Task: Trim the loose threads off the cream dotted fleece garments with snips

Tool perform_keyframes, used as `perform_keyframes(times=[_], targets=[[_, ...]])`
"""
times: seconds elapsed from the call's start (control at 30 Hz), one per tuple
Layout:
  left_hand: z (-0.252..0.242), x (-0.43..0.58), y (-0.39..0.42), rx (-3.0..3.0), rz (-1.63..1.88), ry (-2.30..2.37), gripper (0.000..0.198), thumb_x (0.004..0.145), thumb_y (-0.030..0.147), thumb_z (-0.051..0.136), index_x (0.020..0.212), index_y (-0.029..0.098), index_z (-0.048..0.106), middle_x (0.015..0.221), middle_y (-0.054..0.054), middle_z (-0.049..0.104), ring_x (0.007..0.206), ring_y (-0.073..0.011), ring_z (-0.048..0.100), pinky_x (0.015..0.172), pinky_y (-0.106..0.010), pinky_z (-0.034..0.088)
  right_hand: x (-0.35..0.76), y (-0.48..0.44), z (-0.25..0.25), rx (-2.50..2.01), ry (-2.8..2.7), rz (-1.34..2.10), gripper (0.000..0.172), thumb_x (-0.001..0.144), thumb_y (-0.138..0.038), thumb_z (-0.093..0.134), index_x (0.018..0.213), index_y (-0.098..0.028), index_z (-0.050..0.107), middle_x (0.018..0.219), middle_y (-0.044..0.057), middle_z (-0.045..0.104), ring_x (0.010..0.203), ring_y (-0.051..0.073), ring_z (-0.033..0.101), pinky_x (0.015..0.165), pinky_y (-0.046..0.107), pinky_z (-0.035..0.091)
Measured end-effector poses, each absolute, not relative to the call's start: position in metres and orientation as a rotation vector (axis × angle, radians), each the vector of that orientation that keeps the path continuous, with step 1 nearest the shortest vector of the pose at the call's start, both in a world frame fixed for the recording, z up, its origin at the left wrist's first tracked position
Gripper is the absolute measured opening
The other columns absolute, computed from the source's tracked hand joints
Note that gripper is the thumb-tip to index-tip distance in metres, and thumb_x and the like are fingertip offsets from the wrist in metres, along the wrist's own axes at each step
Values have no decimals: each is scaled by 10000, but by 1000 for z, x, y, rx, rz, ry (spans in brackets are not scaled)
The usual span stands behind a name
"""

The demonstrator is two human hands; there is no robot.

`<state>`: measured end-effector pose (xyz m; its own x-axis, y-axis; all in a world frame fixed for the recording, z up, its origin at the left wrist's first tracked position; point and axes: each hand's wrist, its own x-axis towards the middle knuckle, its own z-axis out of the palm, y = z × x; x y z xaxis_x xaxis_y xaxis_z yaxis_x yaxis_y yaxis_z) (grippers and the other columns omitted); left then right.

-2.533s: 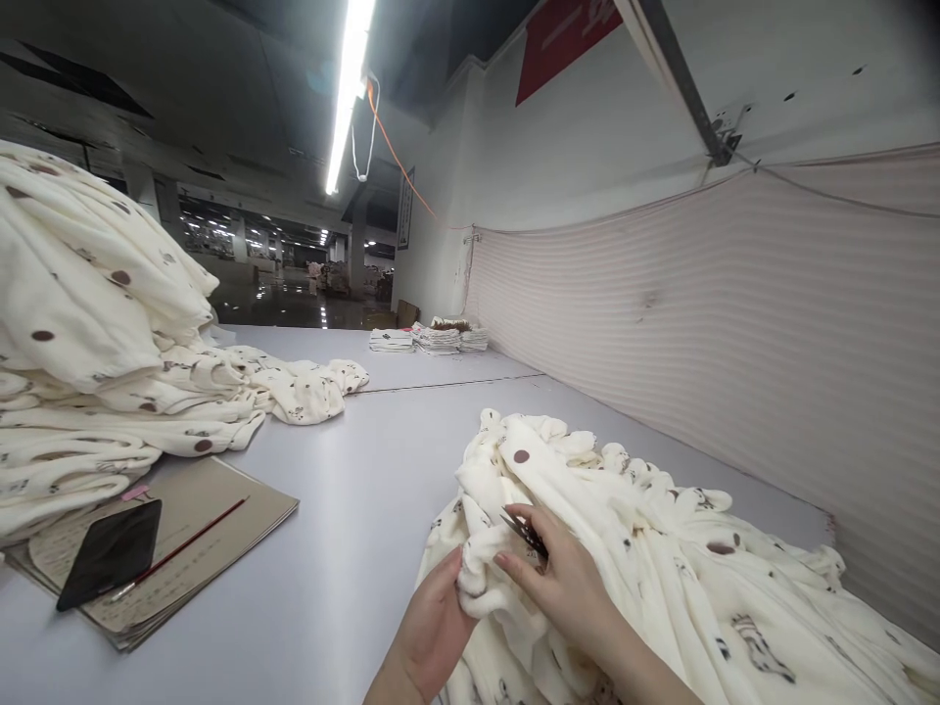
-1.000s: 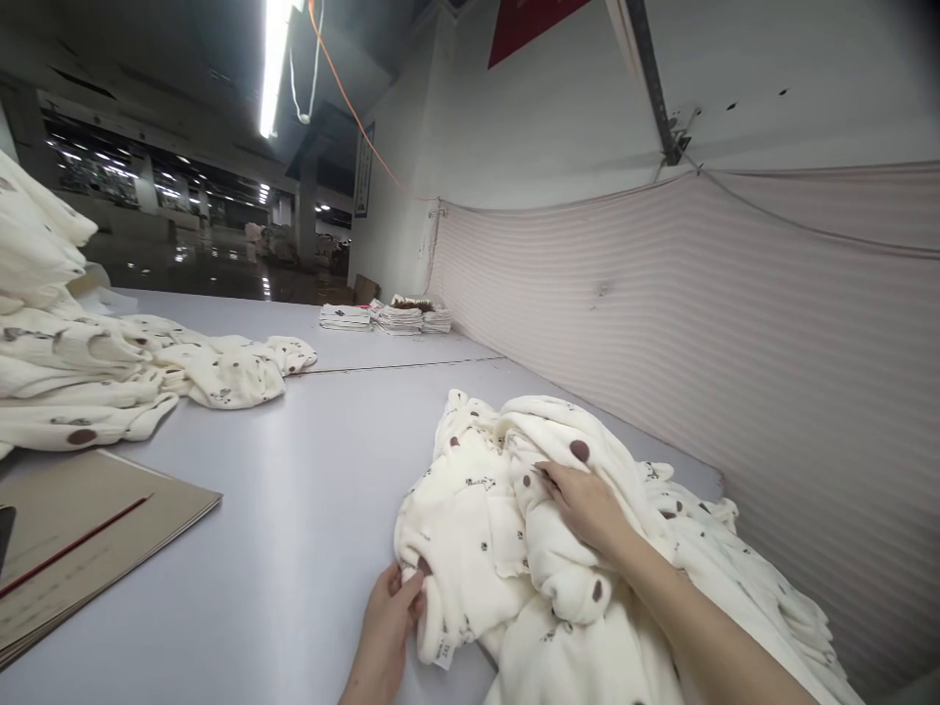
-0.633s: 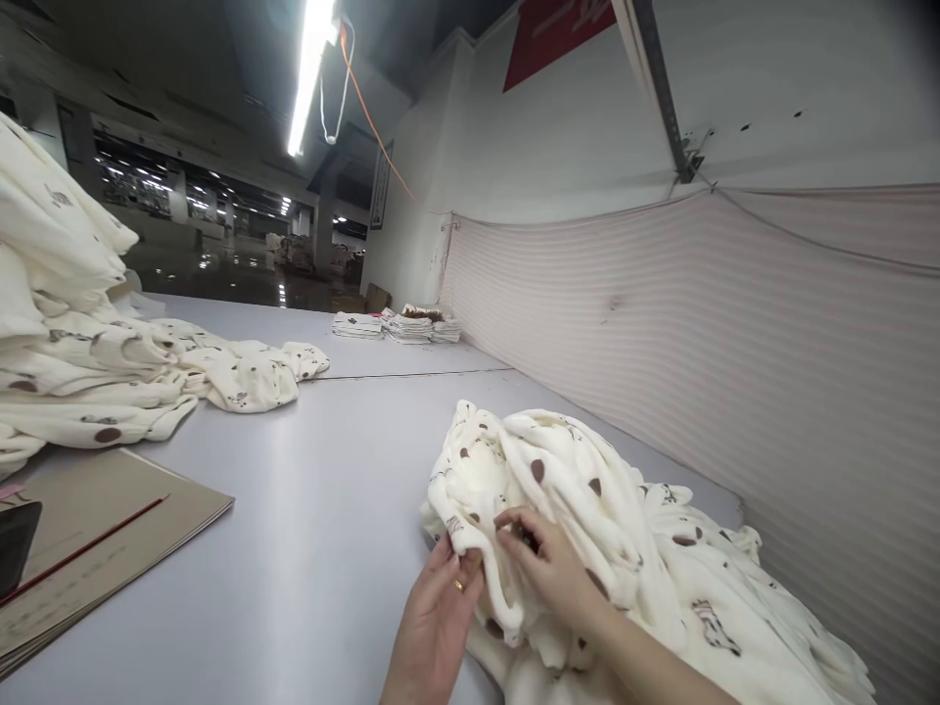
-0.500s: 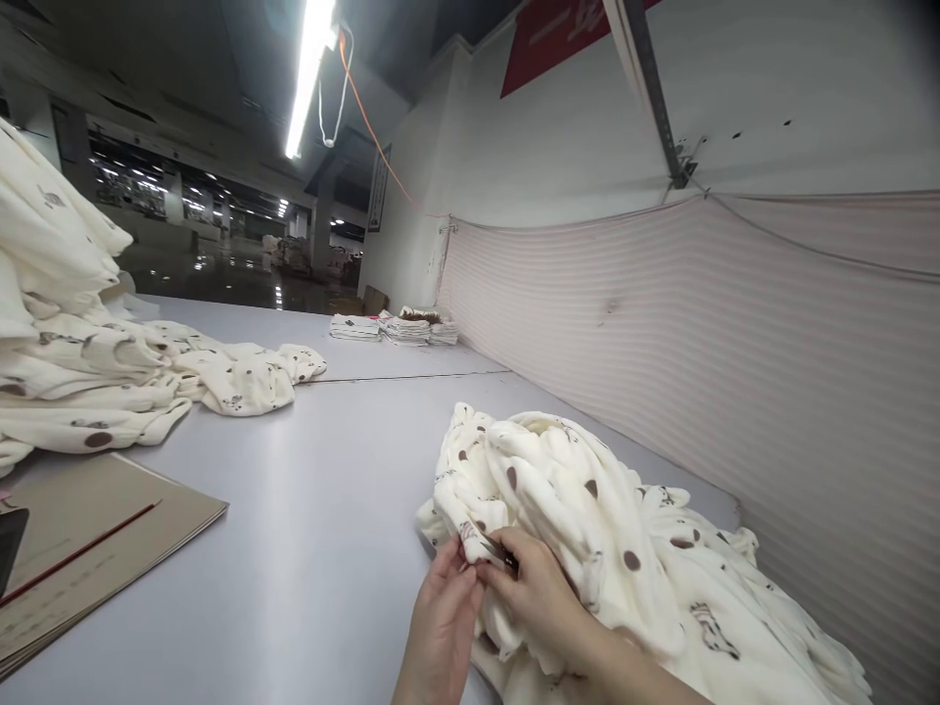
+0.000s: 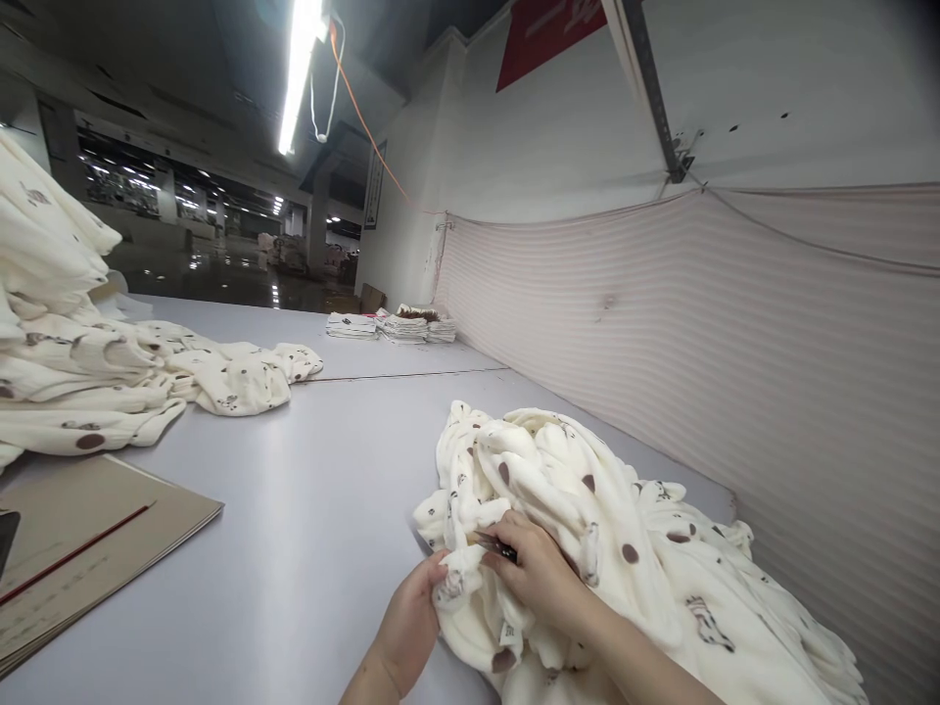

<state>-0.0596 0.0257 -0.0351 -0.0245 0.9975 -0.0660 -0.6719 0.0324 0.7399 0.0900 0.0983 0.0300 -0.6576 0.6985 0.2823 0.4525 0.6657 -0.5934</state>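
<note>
We have a pale desk [image 5: 308, 519] before us, its right edge running along a striped curtain [image 5: 624, 284]. Near that edge lies the heaped cream fabric [image 5: 558, 470], with a small label [image 5: 508, 634] showing low on it. Folded white stacks [image 5: 403, 330] sit by the far right corner; toward the left side are a cream pile [image 5: 66, 392] and brown papers [image 5: 147, 519] bearing a red pencil [image 5: 77, 553]. Our left hand [image 5: 409, 622] pinches a fold of the heap; our right hand [image 5: 543, 566] is wrapped around dark snips [image 5: 505, 550], pointed at that fold.

Pale table [image 5: 294, 490]: garment heap [image 5: 624, 509] right, garment pile [image 5: 44, 274] left, brown sheets [image 5: 88, 494], white stacks [image 5: 403, 330].
</note>
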Motion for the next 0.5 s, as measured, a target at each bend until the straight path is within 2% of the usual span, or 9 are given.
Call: perform_keyframes(times=[0.2, 0.27, 0.4, 0.5], targets=[[-38, -58, 28, 472, 1467, 563, 252, 793, 204, 519, 973, 173, 693, 932, -38, 715, 1016, -229, 591, 886, -318, 421, 91, 97, 29, -926, -2330, 702, 79, 804, -144, 556, 758, -209, 551, 783, -13, 578, 744, 170, 530, 677, 287, 402], [-39, -56, 30, 441, 1472, 526, 249, 800, 199, 518, 972, 173, 696, 925, -36, 722, 1021, -229, 596, 899, -322, 419, 92, 95, 29, -914, -2329, 760, 60, 796, -172, 595, 830, -220, 581, 868, -7, 612, 823, 179, 561, 734, 295, 425], [-40, -52, 31, 409, 1487, 460, 253, 813, 189, 513, 982, 170, 701, 928, -41, 733, 1038, -233, 602, 931, -336, 412, 92, 92, 29, -886, -2269, 959, 302, 758, -213, 676, 1048, -247, 597, 1085, 24, 621, 1032, 212, 560, 895, 333, 420], [-39, -49, 31, 406, 1501, 428, 264, 823, 187, 512, 1013, 178, 696, 960, -42, 734, 1069, -237, 593, 958, -348, 400, 89, 89, 30, -819, -2250, 908, 224, 774, -190, 650, 991, -234, 621, 1033, 32, 606, 992, 207, 562, 877, 328, 427]])
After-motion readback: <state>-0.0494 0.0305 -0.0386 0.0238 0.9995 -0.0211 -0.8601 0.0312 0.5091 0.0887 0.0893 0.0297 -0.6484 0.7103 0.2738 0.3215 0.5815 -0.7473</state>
